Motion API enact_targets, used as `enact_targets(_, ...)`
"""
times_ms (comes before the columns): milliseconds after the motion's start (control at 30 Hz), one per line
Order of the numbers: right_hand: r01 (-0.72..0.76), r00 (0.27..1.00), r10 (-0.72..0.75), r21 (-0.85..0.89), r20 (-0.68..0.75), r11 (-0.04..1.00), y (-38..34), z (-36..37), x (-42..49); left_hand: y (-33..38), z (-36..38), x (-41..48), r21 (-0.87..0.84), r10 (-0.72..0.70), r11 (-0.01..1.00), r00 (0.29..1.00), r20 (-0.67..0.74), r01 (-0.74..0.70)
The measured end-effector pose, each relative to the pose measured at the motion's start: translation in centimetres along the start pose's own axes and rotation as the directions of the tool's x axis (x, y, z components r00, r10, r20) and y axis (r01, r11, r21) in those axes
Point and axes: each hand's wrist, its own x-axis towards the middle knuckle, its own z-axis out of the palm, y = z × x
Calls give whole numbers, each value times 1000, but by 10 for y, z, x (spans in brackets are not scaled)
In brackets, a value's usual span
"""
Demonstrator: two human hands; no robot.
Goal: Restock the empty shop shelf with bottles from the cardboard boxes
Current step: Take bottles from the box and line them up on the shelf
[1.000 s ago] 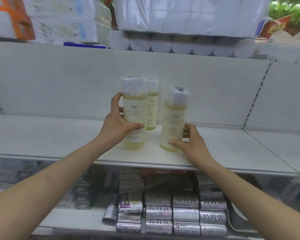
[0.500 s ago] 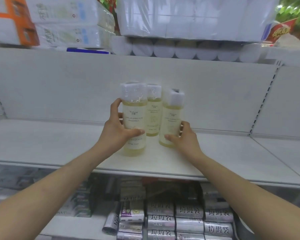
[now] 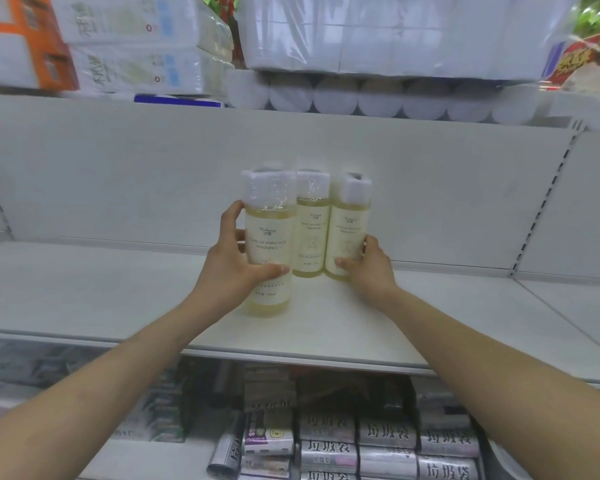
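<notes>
Three bottles [image 3: 310,233] | left fingers [image 3: 232,218] wrap one | right fingers [image 3: 344,263] wrap another | paper rolls [image 3: 336,98] overhead

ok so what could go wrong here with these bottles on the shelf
1. The left hand grips the left bottle, which is nearer the front of the shelf than the other two. Pushing it back carelessly could knock the middle bottle over.
2. The right hand holds the right bottle low down, close against the middle one. These tall, narrow bottles might topple together if nudged.
</notes>
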Motion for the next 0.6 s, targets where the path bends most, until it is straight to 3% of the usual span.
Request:
enact_targets(200,-50,998,50,30,27,998,-5,-4,-3,6,5,-5,0,-6,1000,1000,-3,6)
enact_targets(267,-67,997,67,3,-27,998,-12,-5,-18,11,10,-7,-4,-7,1000,1000,-1,7)
enact_targets(333,36,997,-38,-34,-67,999,-21,-9,-42,17,16,-8,-20,-7,1000,1000,5,7)
enact_targets(400,146,988,-149,88,29,985,-27,-16,-65,26,25,-9,-42,3,999,1000,18,-2)
enact_targets(500,172,895,-268,279,356,945,-32,-28,-93,44,45,-9,-77,20,997,999,36,-17)
enact_targets(533,163,876,-271,284,399,945,-33,-31,-98,50,55,-8,-83,30,996,999,39,-27)
enact_targets(600,140,910,-237,287,340,948,-37,-39,-102,62,77,-7,-97,40,995,998,47,-36)
